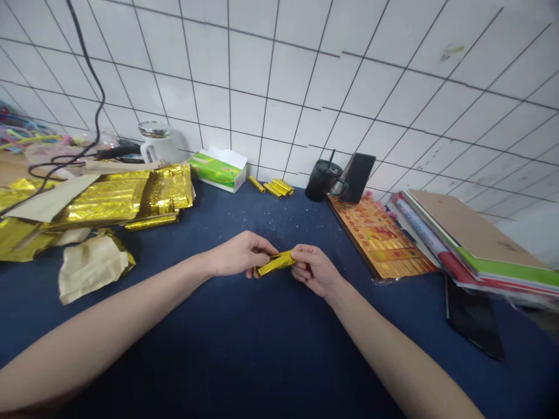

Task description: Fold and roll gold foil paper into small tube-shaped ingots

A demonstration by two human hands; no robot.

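A short strip of folded gold foil paper (276, 265) is held between both hands above the dark blue tabletop (244, 337). My left hand (240, 254) pinches its left end, thumb on top. At the other end, my right hand (317, 269) grips it between thumb and curled fingers. Beyond the hands, near the wall, lie several small gold foil rolls (279, 187). A large stack of gold foil paper (100, 198) spreads over the left side, and a crumpled foil sheet (94, 262) rests in front of it, pale side up.
A green tissue box (219, 169), a white lidded mug (159, 142), a dark cup with straw (323, 180) and a propped phone (358, 174) line the tiled wall. To the right are orange-gold printed packs (384, 235), stacked folders (480, 238) and a black tablet-like device (474, 317). A black cable (102, 93) hangs left.
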